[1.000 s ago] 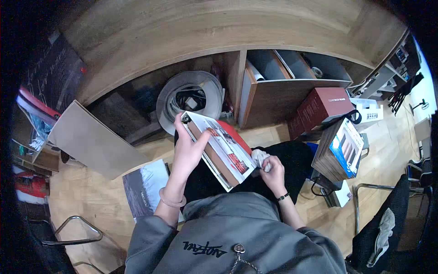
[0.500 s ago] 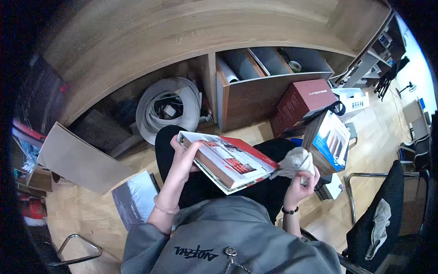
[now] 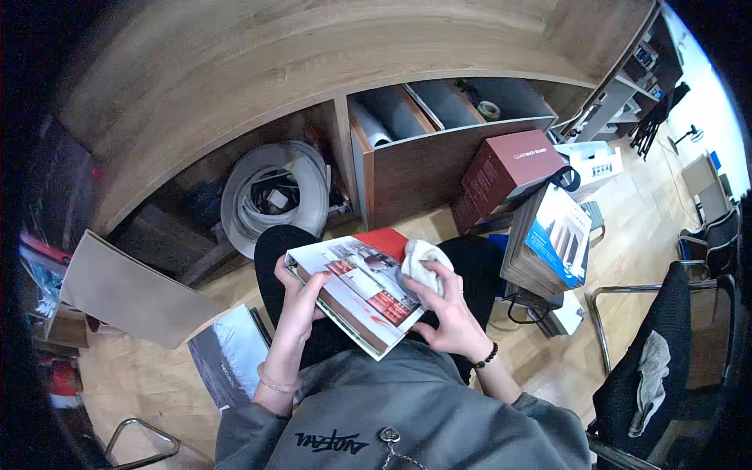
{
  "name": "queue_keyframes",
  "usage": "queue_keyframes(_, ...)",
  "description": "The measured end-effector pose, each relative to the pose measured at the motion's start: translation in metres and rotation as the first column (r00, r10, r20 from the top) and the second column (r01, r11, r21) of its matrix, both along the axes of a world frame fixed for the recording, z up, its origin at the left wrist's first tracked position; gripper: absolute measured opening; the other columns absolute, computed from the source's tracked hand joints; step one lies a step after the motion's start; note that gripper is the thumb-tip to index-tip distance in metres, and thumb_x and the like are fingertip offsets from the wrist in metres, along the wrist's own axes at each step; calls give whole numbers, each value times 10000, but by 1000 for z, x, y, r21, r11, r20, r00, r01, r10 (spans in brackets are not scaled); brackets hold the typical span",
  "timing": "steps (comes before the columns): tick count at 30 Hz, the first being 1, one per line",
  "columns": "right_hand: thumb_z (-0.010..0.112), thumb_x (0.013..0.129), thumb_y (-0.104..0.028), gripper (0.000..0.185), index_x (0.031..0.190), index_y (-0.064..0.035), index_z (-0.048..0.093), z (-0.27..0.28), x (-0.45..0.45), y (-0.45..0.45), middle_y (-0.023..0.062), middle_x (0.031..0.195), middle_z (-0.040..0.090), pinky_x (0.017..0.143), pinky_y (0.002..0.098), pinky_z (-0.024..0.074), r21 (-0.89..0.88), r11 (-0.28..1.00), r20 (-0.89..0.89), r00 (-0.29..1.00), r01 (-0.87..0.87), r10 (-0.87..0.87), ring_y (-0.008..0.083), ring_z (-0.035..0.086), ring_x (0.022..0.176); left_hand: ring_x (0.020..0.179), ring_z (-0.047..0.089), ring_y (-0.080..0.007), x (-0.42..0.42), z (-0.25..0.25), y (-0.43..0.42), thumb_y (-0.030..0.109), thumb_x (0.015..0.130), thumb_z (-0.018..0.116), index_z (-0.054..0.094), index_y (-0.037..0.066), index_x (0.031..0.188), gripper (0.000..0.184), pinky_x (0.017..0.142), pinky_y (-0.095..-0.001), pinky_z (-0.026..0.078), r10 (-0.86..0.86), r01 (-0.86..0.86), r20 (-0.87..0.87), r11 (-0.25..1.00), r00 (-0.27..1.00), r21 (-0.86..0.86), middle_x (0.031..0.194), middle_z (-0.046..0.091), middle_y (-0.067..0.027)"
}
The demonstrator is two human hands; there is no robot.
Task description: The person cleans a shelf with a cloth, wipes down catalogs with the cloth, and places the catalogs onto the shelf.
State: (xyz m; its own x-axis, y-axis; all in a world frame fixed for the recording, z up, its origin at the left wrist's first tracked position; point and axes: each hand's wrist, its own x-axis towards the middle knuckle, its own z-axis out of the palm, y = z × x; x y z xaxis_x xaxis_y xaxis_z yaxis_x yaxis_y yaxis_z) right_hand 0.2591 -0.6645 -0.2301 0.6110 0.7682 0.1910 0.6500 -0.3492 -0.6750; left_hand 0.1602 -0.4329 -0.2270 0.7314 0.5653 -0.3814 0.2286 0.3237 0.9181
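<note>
The left hand [image 3: 301, 301] grips a thick book [image 3: 356, 286] by its left end, the thumb lying on the cover and the other fingers partly hidden at the edge. The book is held tilted above the person's lap, its cover (a picture with red blocks, and a red band at the far side) facing up. The right hand [image 3: 450, 313] is closed on a crumpled white cloth [image 3: 423, 262], which rests against the right part of the cover; whether the thumb touches the book, I cannot tell.

On the floor to the left lies another book [image 3: 235, 352], near a leaning board [image 3: 137, 290]. Beyond the knees, a coil of cable [image 3: 231, 207] sits in the cabinet. To the right, a dark red box [image 3: 513, 168] stands just beside a bulky stack [image 3: 552, 243] with a blue-and-white front.
</note>
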Motion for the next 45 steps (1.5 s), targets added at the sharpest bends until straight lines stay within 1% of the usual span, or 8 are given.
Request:
queue_keyframes(5,790,608,-199,685,1239,-143,530,12,8,0,173,1373,271,1034,449,279,-17,977,-36,976,-214,214,385,269,1258,1096,498,-310,-7,-20,7,287,773,591,0,107,1362,853,661,-438,559,41,-42,-26,998,999,-40,1269,340,-193)
queue_keyframes(10,803,581,-200,612,1150,-114,594,-12,-14,12,174,1327,355,1004,450,326,-124,992,137,990,-13,30,390,347,1218,1031,553,-286,-6,-24,0,321,818,576,28,102,1359,801,593,-380,570,79,-79,47,997,996,-3,1237,379,-193)
queue_keyframes(14,814,567,-201,517,1037,-74,641,-47,4,14,158,1233,469,928,412,412,294,950,262,948,102,-182,343,478,1127,1016,568,-249,-2,23,-8,381,861,554,77,94,1367,752,547,-325,561,-20,31,121,995,992,-90,1201,428,-193)
queue_keyframes(19,810,609,-176,426,966,-16,639,-5,30,-6,116,1060,597,858,339,458,477,842,-84,966,253,-243,231,586,972,1150,496,-249,6,78,18,347,871,570,159,111,1394,706,700,-314,536,-362,365,186,931,913,20,1257,401,-225)
queue_keyframes(23,795,663,-155,390,958,32,622,15,34,-42,92,946,640,820,296,455,539,670,-503,834,510,-229,158,595,879,1213,436,-216,41,-16,25,375,852,599,179,132,1427,752,836,-314,477,-380,212,466,903,799,373,1305,390,-170)
queue_keyframes(27,786,697,-219,413,967,45,618,-8,45,-61,73,882,651,767,267,458,447,590,-708,669,672,-226,121,592,799,1153,463,-202,30,-119,-11,382,820,659,209,73,1418,810,983,-334,363,-430,655,562,699,706,-288,1304,440,-103)
queue_keyframes(39,648,843,-323,392,992,39,635,-108,72,-55,88,937,637,742,248,446,142,465,-844,352,874,-404,146,584,839,968,562,-108,49,-169,-30,70,828,644,477,24,1242,449,854,-245,445,-513,594,313,753,799,-281,1077,602,-42)
queue_keyframes(45,667,817,-194,295,997,37,630,-81,26,-72,117,950,608,822,280,434,327,450,-113,508,831,-854,225,577,935,973,571,-105,50,-171,-34,69,831,639,485,34,1251,449,850,-248,454,-494,583,316,740,810,-336,1089,607,-50)
